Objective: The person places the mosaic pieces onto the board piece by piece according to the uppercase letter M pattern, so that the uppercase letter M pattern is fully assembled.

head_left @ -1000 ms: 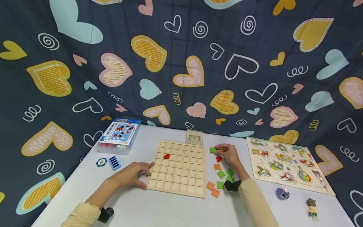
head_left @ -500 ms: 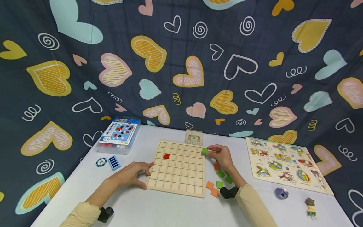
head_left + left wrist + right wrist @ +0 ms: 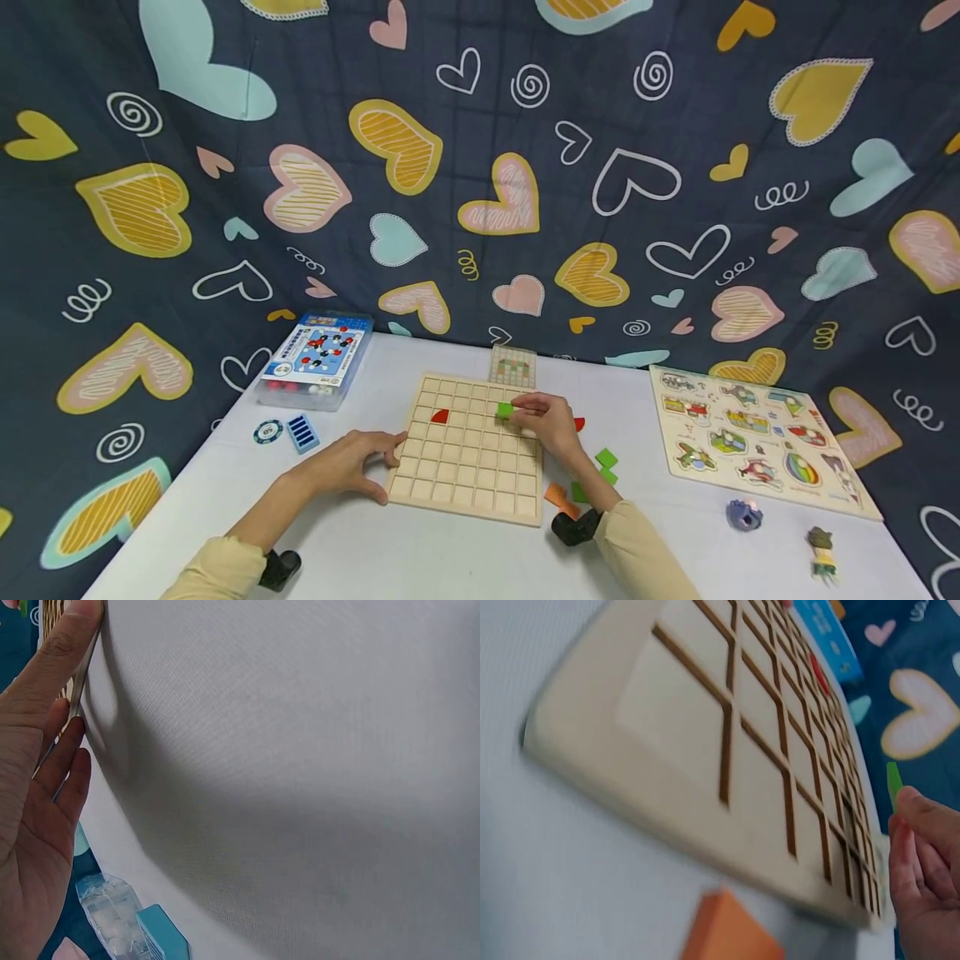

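A wooden grid board (image 3: 468, 467) lies mid-table, with a red quarter-round piece (image 3: 440, 416) in one of its upper-left cells. My left hand (image 3: 348, 462) rests at the board's left edge, fingertips touching the side and thumb at the near corner; the left wrist view shows these fingers fairly straight. Over the upper right of the grid, my right hand (image 3: 551, 425) pinches a green square tile (image 3: 505, 410) between thumb and fingers. In the right wrist view that tile (image 3: 894, 782) appears edge-on at the fingertips.
Right of the board lie loose green tiles (image 3: 607, 457), orange tiles (image 3: 558, 497) and a red piece (image 3: 579, 423). A pattern card (image 3: 513, 367) stands behind. Around the table are a boxed molecule set (image 3: 315, 358), a blue block (image 3: 302, 433), a round chip (image 3: 267, 431), a picture puzzle (image 3: 757, 433) and small figures (image 3: 744, 515).
My right hand has carried the green tile leftward from the table right of the board to above the grid. My left hand has stayed at the board's edge.
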Tool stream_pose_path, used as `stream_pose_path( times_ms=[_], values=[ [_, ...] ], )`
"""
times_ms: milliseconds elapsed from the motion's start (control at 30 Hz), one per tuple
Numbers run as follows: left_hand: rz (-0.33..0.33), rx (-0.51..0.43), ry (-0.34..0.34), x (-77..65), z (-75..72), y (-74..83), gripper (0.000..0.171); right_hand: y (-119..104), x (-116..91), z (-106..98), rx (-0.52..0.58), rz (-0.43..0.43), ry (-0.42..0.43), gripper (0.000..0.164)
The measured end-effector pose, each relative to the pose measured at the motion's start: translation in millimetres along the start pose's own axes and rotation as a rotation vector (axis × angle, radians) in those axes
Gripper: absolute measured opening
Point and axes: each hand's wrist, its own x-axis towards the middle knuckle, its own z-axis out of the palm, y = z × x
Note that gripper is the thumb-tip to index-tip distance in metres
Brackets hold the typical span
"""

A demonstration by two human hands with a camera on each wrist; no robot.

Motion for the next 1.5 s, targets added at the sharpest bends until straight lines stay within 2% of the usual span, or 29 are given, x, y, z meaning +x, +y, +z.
stream_pose_path(
  times_ms=[333,500,633,767,867,1100,1300,1500],
  values=[
    [-0.002,0.019,0.014,-1.3,-0.7,-2.1,0.031,-1.3,2.0,34.8,0.003,-0.015,-0.038,0.022],
    [0.0,0.019,0.016,-1.6,-1.7,-2.2,0.031,-1.4,1.8,46.7,0.033,-0.082,-0.047,0.021],
    [-0.005,0.018,0.014,-2.0,-1.0,-2.2,0.031,-18.5,-4.5,51.7,0.07,-0.107,-0.055,0.022],
    [0.004,0.02,0.021,-2.5,-0.8,-1.3,0.031,-34.6,-8.9,54.1,0.058,-0.11,-0.073,0.022],
    [0.002,0.018,0.022,-2.5,-0.7,-1.0,0.031,-30.8,-5.9,57.4,0.041,-0.117,-0.085,0.022],
    [-0.001,0.013,0.014,-1.0,-0.5,0.6,0.031,-2.7,10.2,67.7,0.022,-0.077,-0.069,0.023],
    [0.011,0.017,0.02,-1.3,-1.1,1.0,0.031,-4.9,12.1,69.8,-0.01,-0.074,-0.078,0.022],
    [-0.007,0.011,0.002,-0.4,0.1,0.4,0.031,-7.8,9.9,71.7,-0.019,-0.072,-0.075,0.023]
  ],
)
